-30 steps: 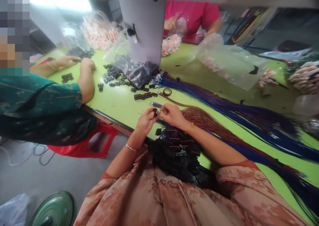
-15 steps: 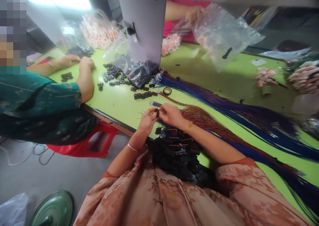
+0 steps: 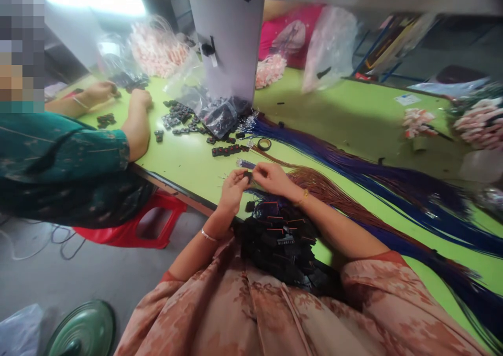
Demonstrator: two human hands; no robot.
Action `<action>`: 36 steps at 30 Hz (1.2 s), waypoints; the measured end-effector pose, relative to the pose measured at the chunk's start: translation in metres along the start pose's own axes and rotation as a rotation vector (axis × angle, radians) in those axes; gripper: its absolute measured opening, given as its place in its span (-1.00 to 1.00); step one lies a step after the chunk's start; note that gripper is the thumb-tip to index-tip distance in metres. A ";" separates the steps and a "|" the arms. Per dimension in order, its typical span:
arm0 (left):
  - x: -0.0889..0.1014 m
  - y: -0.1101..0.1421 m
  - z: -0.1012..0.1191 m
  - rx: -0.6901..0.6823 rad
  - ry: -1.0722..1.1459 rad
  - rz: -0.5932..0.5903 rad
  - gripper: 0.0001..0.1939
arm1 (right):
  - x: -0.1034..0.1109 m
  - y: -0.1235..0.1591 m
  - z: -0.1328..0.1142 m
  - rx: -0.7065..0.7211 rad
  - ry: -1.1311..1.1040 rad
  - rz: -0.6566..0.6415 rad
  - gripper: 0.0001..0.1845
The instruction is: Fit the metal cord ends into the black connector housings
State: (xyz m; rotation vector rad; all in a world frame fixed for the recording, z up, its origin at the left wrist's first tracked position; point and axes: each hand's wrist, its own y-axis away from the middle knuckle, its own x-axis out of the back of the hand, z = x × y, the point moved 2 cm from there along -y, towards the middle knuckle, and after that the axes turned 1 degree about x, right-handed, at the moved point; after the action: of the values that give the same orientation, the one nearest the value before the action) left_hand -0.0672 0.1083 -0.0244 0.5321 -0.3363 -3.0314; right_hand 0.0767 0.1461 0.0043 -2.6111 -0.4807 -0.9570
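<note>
My left hand (image 3: 234,191) is closed around a small black plastic connector (image 3: 248,176), held just above the table edge. Against its right side my right hand (image 3: 275,180) pinches with thumb and forefinger; whatever lies between those fingertips is too small to make out. Below both hands, a heap of black connectors (image 3: 285,241) lies at the table edge in front of my body. Brown wires (image 3: 326,191) run off to the right beside my right wrist. The metal-tipped ends of a small wire bundle (image 3: 245,163) lie just beyond my fingers.
Black connectors (image 3: 183,116) lie scattered on the green table (image 3: 188,173), near a roll of black tape (image 3: 264,144). Long blue wires (image 3: 334,159) stretch to the right. A co-worker's arm (image 3: 137,125) rests at left. Across the table a person stands behind a clear plastic bag (image 3: 332,47).
My right hand has shifted slightly, its fingers still pinched by the connector. Across the table, the plastic bag has moved left and hangs lower. The left co-worker's far hand has moved left.
</note>
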 end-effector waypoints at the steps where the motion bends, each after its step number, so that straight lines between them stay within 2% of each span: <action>1: -0.006 0.008 0.003 -0.094 -0.082 -0.023 -0.77 | 0.006 -0.004 0.000 -0.042 -0.064 -0.016 -0.76; 3: -0.023 0.027 0.009 -0.309 -0.316 -0.122 -0.75 | 0.017 -0.014 0.000 -0.123 -0.133 -0.054 -0.74; 5: -0.047 0.050 0.008 -0.505 -0.610 -0.291 -0.73 | 0.021 -0.024 -0.004 -0.159 -0.125 -0.147 -0.77; 8: -0.080 0.076 -0.003 -0.700 -0.993 -0.617 -0.68 | 0.011 -0.036 -0.016 -0.087 0.022 -0.301 -0.81; 10: -0.092 0.084 -0.010 -0.756 -1.149 -0.729 -0.60 | -0.004 -0.039 -0.024 -0.023 0.174 -0.350 -0.84; 12: -0.095 0.089 -0.010 -0.781 -1.167 -0.770 -0.55 | -0.020 -0.039 -0.028 -0.018 0.285 -0.353 -0.86; 16: -0.081 0.094 0.008 -0.737 -0.891 -0.813 -0.64 | -0.043 -0.031 -0.025 -0.050 0.350 -0.303 -0.92; 18: -0.065 0.085 0.021 -0.640 -0.723 -0.744 -0.70 | -0.048 -0.027 -0.022 -0.055 0.339 -0.281 -0.94; 20: -0.043 0.060 0.033 -0.552 -0.602 -0.517 -0.81 | -0.050 -0.024 -0.020 -0.051 0.326 -0.272 -0.90; 21: -0.029 0.042 0.039 -0.537 -0.573 -0.346 -0.84 | -0.050 -0.023 -0.020 -0.048 0.324 -0.269 -0.88; 23: 0.003 -0.001 0.049 -0.545 -0.641 -0.018 -0.80 | -0.049 -0.022 -0.022 -0.031 0.332 -0.257 -0.88; 25: 0.033 -0.045 0.056 -0.546 -0.839 0.186 -0.72 | -0.047 -0.020 -0.024 0.004 0.355 -0.245 -0.89; 26: 0.047 -0.064 0.057 -0.541 -0.940 0.240 -0.68 | -0.046 -0.020 -0.026 0.026 0.368 -0.241 -0.88; 28: 0.067 -0.092 0.056 -0.509 -1.111 0.248 -0.68 | -0.045 -0.019 -0.027 0.049 0.385 -0.226 -0.87; 30: 0.079 -0.106 0.053 -0.480 -1.219 0.196 -0.74 | -0.044 -0.019 -0.025 0.041 0.363 -0.203 -0.87; 33: 0.087 -0.105 0.049 -0.467 -1.262 0.195 -0.80 | -0.044 -0.020 -0.021 0.013 0.254 -0.168 -0.89; 36: 0.091 -0.095 0.050 -0.470 -1.176 0.235 -0.75 | -0.045 -0.023 -0.017 -0.004 0.083 -0.147 -0.91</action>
State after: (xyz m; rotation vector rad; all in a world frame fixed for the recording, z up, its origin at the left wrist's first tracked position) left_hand -0.1704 0.2036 -0.0291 -1.2269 0.2846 -2.6502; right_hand 0.0259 0.1511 -0.0093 -2.5561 -0.6578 -1.1088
